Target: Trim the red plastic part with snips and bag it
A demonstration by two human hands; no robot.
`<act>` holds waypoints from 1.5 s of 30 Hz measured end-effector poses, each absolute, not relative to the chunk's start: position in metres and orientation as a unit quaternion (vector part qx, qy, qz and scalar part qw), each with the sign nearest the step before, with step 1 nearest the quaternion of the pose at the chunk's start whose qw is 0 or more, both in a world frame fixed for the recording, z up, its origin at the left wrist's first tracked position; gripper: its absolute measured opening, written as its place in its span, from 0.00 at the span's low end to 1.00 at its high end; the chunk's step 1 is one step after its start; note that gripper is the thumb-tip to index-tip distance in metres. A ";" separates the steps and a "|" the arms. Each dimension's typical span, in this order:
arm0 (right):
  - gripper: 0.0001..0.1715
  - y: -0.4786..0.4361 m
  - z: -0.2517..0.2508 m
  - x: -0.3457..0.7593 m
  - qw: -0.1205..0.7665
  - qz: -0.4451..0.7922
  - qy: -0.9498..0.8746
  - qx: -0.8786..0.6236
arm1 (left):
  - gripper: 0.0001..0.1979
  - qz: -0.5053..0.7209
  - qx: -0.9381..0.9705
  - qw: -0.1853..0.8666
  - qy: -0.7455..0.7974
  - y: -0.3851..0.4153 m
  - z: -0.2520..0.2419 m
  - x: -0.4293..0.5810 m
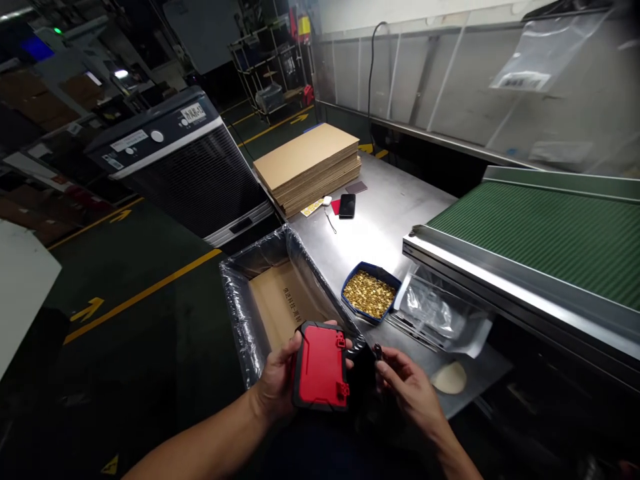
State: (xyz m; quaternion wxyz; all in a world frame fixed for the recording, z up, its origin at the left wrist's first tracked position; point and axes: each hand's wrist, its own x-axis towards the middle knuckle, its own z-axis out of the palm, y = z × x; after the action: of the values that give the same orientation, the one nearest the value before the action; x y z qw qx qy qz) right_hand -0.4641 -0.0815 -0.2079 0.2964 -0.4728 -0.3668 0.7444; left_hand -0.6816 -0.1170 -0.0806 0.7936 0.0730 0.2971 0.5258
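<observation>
In my left hand point(279, 373) is a flat red case with black edges point(320, 367), its thumb along one side and fingertips showing at the other. Small red clip-like parts sit along the case's right edge. My right hand point(413, 387) is closed in a pinch on a small dark piece point(377, 351), whose kind I cannot make out. Both hands are at the near end of a box lined with dark plastic point(234, 300). Beyond them a blue tray point(349, 305) holds many small brass-coloured pieces point(369, 293).
A conveyor with a green ribbed belt point(545, 233) runs along the right. Clear plastic bags point(435, 310) lie beside the tray on the metal table point(383, 190). Stacked cardboard sheets point(310, 157) and a black phone-like object point(347, 206) are farther back. A cooler-like machine point(185, 167) stands left.
</observation>
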 end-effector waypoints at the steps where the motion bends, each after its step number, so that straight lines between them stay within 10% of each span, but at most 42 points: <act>1: 0.37 -0.084 -0.197 -0.465 0.301 0.750 -0.359 -0.466 | 0.33 0.522 0.074 0.797 0.295 -0.117 -0.082 -0.682; 13: 0.28 -0.099 -0.130 -0.458 0.328 0.757 -0.317 -0.467 | 0.38 0.480 0.100 0.826 0.278 -0.123 -0.073 -0.676; 25: 0.03 -0.101 -0.072 -0.461 0.524 0.433 -0.540 -0.496 | 0.38 0.452 0.122 0.845 0.259 -0.130 -0.052 -0.662; 32: 0.11 -0.100 -0.050 -0.462 0.518 0.446 -0.525 -0.507 | 0.54 0.449 0.179 0.821 0.303 -0.128 -0.049 -0.655; 39: 0.30 -0.098 -0.041 -0.457 0.469 0.511 -0.446 -0.566 | 0.53 0.422 0.171 0.836 0.307 -0.127 -0.046 -0.654; 45: 0.25 -0.101 -0.030 -0.459 0.409 0.573 -0.417 -0.575 | 0.52 0.413 0.167 0.841 0.307 -0.127 -0.045 -0.656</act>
State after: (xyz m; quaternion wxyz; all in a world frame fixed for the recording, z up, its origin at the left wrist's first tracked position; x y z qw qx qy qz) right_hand -0.4591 -0.1007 -0.0303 0.4088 -0.5752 -0.4165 0.5731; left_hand -0.6555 -0.1267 -0.0448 0.8408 0.1672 0.3071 0.4134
